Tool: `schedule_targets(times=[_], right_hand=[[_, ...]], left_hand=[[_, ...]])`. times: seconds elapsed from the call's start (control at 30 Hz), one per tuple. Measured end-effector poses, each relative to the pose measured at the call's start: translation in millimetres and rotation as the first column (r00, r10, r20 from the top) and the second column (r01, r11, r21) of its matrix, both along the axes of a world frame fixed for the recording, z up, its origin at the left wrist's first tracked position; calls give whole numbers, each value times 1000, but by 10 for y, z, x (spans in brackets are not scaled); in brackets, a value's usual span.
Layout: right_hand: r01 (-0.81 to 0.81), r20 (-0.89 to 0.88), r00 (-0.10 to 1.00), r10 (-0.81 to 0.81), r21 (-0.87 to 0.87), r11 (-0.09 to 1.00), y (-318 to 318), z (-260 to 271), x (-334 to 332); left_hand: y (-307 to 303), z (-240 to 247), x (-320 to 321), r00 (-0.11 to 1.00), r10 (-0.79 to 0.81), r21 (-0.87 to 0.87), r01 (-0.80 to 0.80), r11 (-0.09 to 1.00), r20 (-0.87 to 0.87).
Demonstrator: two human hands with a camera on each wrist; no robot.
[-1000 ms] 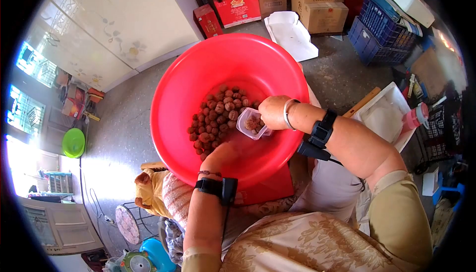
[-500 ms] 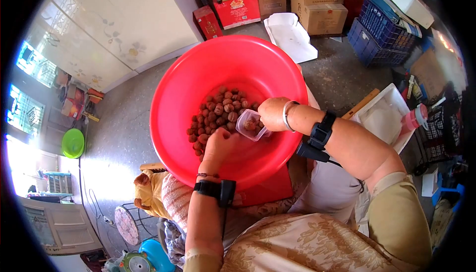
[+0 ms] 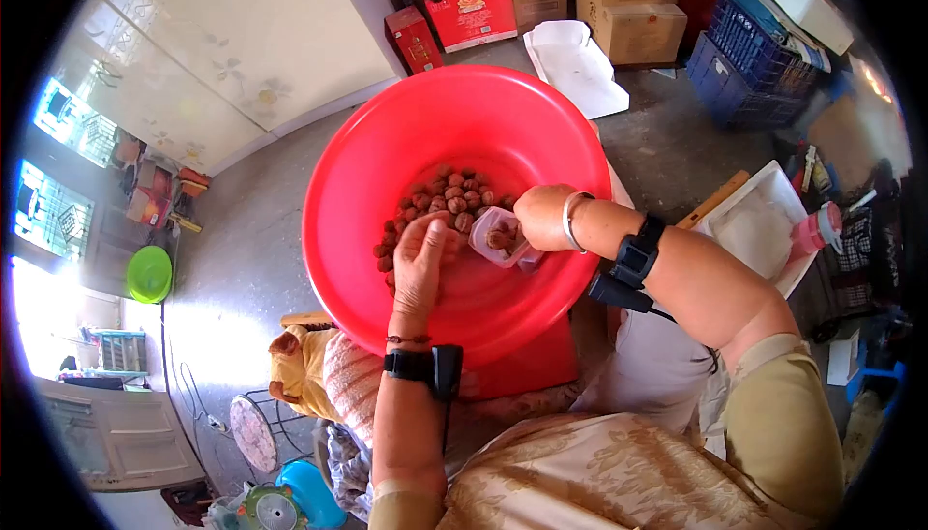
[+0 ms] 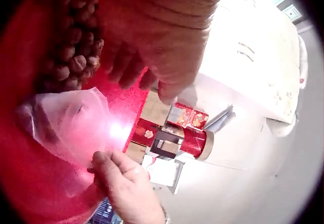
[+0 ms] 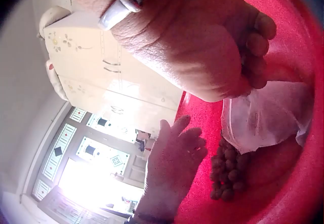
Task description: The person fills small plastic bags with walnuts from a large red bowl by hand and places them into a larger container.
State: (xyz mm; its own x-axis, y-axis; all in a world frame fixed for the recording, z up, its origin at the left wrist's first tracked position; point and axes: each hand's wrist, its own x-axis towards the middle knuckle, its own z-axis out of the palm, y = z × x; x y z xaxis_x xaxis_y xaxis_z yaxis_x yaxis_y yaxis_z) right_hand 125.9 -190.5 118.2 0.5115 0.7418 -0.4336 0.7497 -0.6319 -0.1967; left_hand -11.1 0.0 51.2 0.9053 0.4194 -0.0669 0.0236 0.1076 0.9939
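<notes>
Shifted since half a second ago: left hand [image 3: 420, 261], now turned with its thumb uppermost and moved a little away from the plastic container. Clear plastic container [image 3: 495, 218], one, square-mouthed — tilted inside the basin at the right edge of the pile, with walnuts in it. Right hand [image 3: 546, 218], fingers and thumb pinched on the container's rim. Left hand over the near left part of the pile, fingers loosely apart; whether they touch the nuts cannot be told. Walnuts [image 3: 456, 203], brown, many, heaped on the basin floor. Basin [image 3: 338, 191], large, red, round, wide-rimmed, in front of the person's lap. Silver bangle [image 3: 570, 222] on the right wrist; dark bracelet [image 3: 408, 338] on the left. Beyond the basin: white tray [image 3: 580, 71] on the floor, red carton [image 3: 472, 19], brown cartons [image 3: 643, 32], blue crates [image 3: 744, 85] stacked. To the right: white box [image 3: 754, 225], with a pink jar [image 3: 817, 228] at its edge. To the left: pale cabinet [image 3: 242, 37], flower-patterned; green basin [image 3: 149, 275], well apart.
</notes>
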Motion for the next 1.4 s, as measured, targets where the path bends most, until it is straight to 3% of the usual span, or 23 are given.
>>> schedule_targets(times=[0.03, 0.1, 0.2, 0.27, 0.3, 0.37, 0.4, 0.5, 0.53, 0.67, 0.73, 0.87, 0.93, 0.97, 1.03, 1.07, 1.1, 1.17, 1.27, 1.4], right_hand=[[-8, 7, 1000, 8, -1, 1000, 4, 5, -5], [13, -7, 1000, -13, 1, 1000, 1, 4, -20], [41, -17, 999, -41, 22, 999, 6, -34, -15], [29, 2, 1000, -29, 10, 1000, 8, -41, -10], [30, 1, 1000, -30, 11, 999, 6, -61, -12], [39, 1, 999, -39, 14, 999, 14, -110, -1], [40, 1, 999, -40, 15, 999, 11, -87, -9], [30, 10, 1000, -30, 4, 1000, -10, -31, -25], [7, 4, 1000, -7, -2, 1000, -18, -24, -23], [-9, -11, 1000, 9, -22, 1000, -16, -19, -14], [-10, -4, 1000, 10, -15, 1000, -15, -11, -21], [-25, 19, 999, 25, -9, 1000, -25, -15, -31], [-22, 10, 1000, 22, -21, 1000, -21, -7, -20], [-24, -2, 1000, 23, -33, 999, -21, -5, -20], [-28, 9, 1000, 28, -1, 1000, -28, -40, -22], [-33, 21, 999, 32, 32, 999, -37, -53, -13], [-30, 23, 999, 30, 30, 999, -45, -36, -15], [-16, -2, 1000, 17, 47, 999, -53, 8, -25], [-53, 4, 999, 53, -2, 999, -37, -1, -10], [-24, 18, 1000, 23, 12, 1000, -25, -17, -26]], left_hand=[[28, 13, -3, 990, 141, -6, -141, 990, 18], [302, -303, 27, 937, 339, 202, -349, 915, 87], [514, -367, -105, 900, 434, 323, -398, 858, -45], [594, -392, -162, 848, 508, 673, -287, 681, -152], [666, -506, -176, 848, 507, 674, -286, 681, -153], [804, -784, -156, 881, 363, 780, 11, 625, -304], [746, -803, -147, 841, 389, 799, 82, 596, -376], [723, -900, -150, 883, 262, 813, 197, 548, -390], [719, -953, -145, 896, 266, 877, 222, 425, -356], [578, -780, -119, 837, 307, 865, 329, 378, -452], [580, -880, -81, 770, 366, 816, 327, 477, -523], [613, -1024, -104, 801, 330, 839, 352, 416, -500], [592, -981, -47, 813, 328, 759, 199, 619, -481], [593, -954, -29, 814, 326, 758, 199, 621, -481], [544, -725, 27, 894, 239, 593, 36, 805, -379], [430, -530, 17, 889, 204, 427, -10, 904, -411], [362, -355, 6, 890, 201, 426, -8, 905, -410], [282, -187, -1, 933, 62, 127, -17, 992, -354], [229, -170, -19, 975, 13, 44, -3, 999, -220], [151, -88, -46, 982, -44, -39, 38, 999, -182]])
